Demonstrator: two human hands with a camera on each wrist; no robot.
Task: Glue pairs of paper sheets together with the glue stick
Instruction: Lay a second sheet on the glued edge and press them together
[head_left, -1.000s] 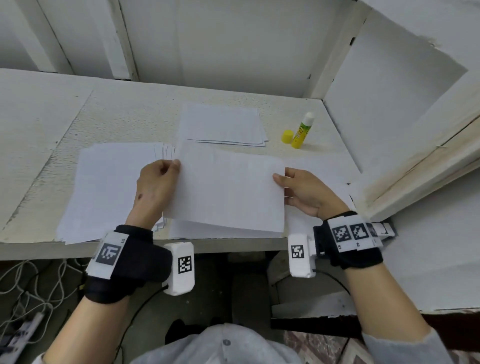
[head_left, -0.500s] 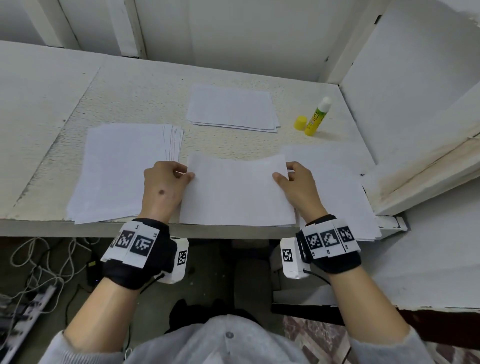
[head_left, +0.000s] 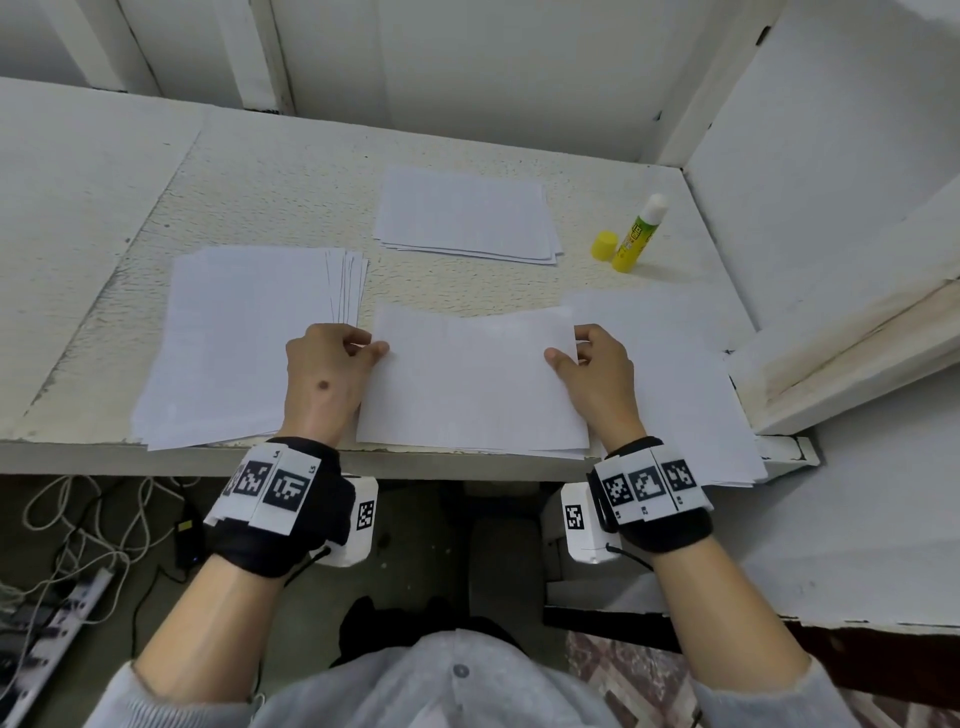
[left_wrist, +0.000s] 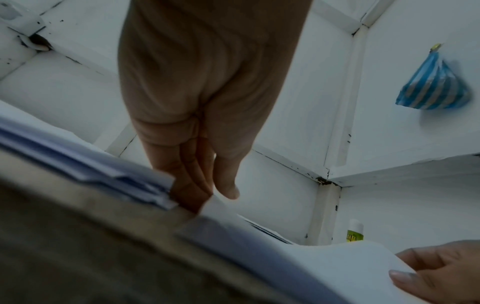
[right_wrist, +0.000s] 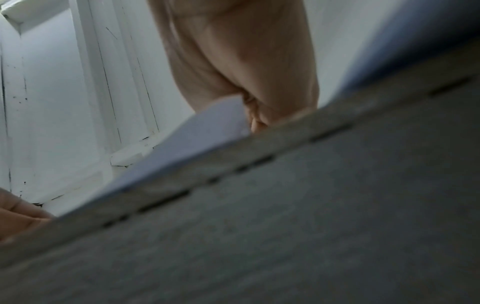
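A white paper sheet (head_left: 472, 379) lies at the front middle of the table, over another sheet whose edge shows below it. My left hand (head_left: 371, 349) pinches its left edge, thumb on top. My right hand (head_left: 563, 353) pinches its right edge near the far corner. In the left wrist view my left hand (left_wrist: 207, 189) meets the paper sheet (left_wrist: 324, 263) at its corner, and my right hand (left_wrist: 436, 271) holds the far side. The glue stick (head_left: 639, 234) stands uncapped at the back right, its yellow cap (head_left: 604, 245) beside it.
A fanned paper stack (head_left: 244, 338) lies left of the sheet, a smaller stack (head_left: 467, 213) at the back middle, and more sheets (head_left: 675, 374) to the right. White walls close the back and right. A blue striped bag (left_wrist: 436, 86) hangs on the wall.
The sheet, held raised and tilted a second ago, has come down flat near the table's front edge. Both hands have kept their hold on its sides.
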